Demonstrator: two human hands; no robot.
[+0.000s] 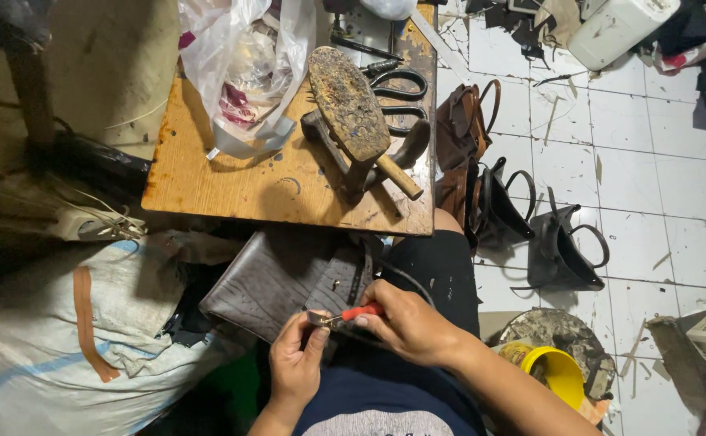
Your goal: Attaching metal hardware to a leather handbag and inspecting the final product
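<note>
Left hand fingers pinching small metal piece, red-handled tool in right hand

The right hand holds a red-handled tool against a brown leather bag that the left hand pinches.

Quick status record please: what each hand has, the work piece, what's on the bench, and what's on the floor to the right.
right hand: grips a red-handled tool, its tip at the left fingers
left hand: pinches a small metal fitting at the tool's tip
work piece: brown leather bag on the lap
bench: iron shoe last, scissors, clear plastic bag
floor right: dark leather bags, yellow container
</note>
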